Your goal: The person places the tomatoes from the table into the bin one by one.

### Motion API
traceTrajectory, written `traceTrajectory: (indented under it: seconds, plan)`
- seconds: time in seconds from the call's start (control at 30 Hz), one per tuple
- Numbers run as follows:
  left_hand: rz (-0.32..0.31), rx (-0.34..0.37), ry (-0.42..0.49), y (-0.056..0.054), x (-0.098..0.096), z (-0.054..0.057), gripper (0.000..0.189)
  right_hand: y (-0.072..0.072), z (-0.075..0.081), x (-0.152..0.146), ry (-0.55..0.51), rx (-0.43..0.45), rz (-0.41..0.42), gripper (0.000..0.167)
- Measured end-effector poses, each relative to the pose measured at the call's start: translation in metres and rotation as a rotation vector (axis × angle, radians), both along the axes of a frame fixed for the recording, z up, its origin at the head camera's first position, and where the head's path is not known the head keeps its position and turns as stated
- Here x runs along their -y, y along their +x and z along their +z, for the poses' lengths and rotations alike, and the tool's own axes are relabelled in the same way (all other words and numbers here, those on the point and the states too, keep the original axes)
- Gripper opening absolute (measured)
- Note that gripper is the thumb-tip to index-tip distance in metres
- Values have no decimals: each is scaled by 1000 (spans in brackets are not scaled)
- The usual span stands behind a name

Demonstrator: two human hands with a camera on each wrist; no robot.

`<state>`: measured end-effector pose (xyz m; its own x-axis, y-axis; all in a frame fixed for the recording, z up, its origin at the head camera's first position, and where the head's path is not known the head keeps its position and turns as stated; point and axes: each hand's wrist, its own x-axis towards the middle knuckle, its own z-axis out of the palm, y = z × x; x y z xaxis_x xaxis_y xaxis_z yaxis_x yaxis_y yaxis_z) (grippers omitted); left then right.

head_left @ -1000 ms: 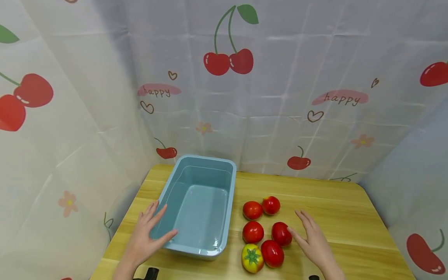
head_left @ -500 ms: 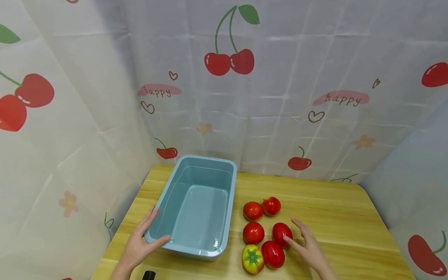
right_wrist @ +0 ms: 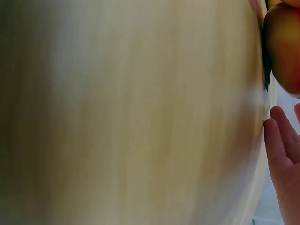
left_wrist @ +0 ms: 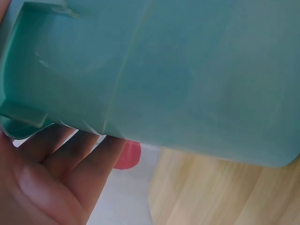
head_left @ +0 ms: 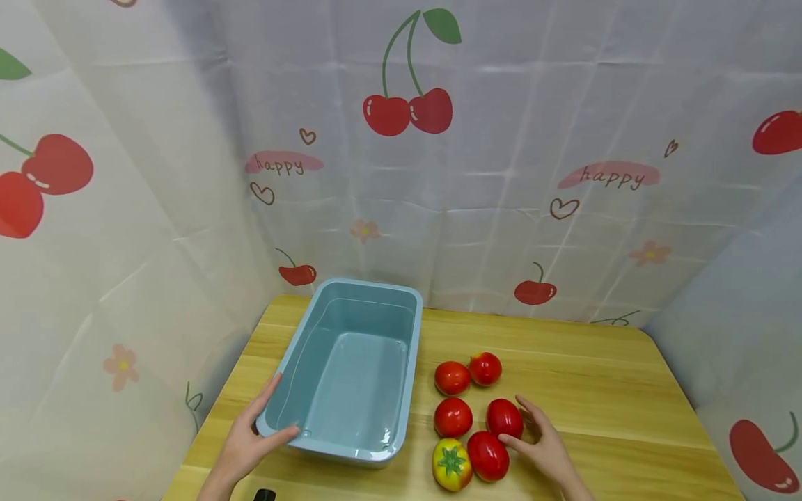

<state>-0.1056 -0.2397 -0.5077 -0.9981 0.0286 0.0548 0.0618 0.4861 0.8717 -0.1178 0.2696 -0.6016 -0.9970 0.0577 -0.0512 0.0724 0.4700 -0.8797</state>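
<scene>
Low on the left in the head view, my left hand (head_left: 239, 447) spreads around the near left corner of a light blue plastic bin (head_left: 376, 319). Its thumb lies at the near rim, and the fingers run along the outer left side. The left wrist view shows those straight fingers (left_wrist: 96, 164) partly hidden by the bin wall (left_wrist: 187, 84). To the right, my right hand (head_left: 544, 445) reaches around a glossy red fruit (head_left: 504, 417), fingers extended on its far right side. The thumb tip is near a second red fruit (head_left: 488, 456); contact is unclear.
More red fruits lie between bin and right hand: one (head_left: 453, 417), one behind it (head_left: 452, 378), one farther back (head_left: 485, 369). A yellow fruit with a green calyx (head_left: 451, 464) sits nearest. A cherry-print curtain (head_left: 470, 209) surrounds the wooden table (head_left: 601, 390).
My left hand has lowered slightly toward me, to the bin's near left corner. My right hand has moved left and down, closer to the red fruits. Bin and fruits have stayed in place.
</scene>
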Motion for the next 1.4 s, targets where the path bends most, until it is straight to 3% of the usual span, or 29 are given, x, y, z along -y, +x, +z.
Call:
traceTrajectory:
  seconds: [0.13, 0.47, 0.77, 1.23, 1.4]
  plan:
    - [-10, 20, 60, 1, 2, -2, 85, -2, -4, 0, -37, 18, -10, 82]
    - [-13, 26, 91, 1, 2, -3, 85, -8, -8, 0, -109, 79, -16, 84]
    - [-10, 32, 113, 1, 0, -2, 85, -10, -6, 1, -93, 87, -29, 74]
    - [-6, 34, 123, 1, -1, -3, 85, -12, 10, -1, -71, 48, -1, 71]
    - [-7, 40, 129, 1, -1, -3, 85, -16, 23, 2, -31, 46, 3, 72]
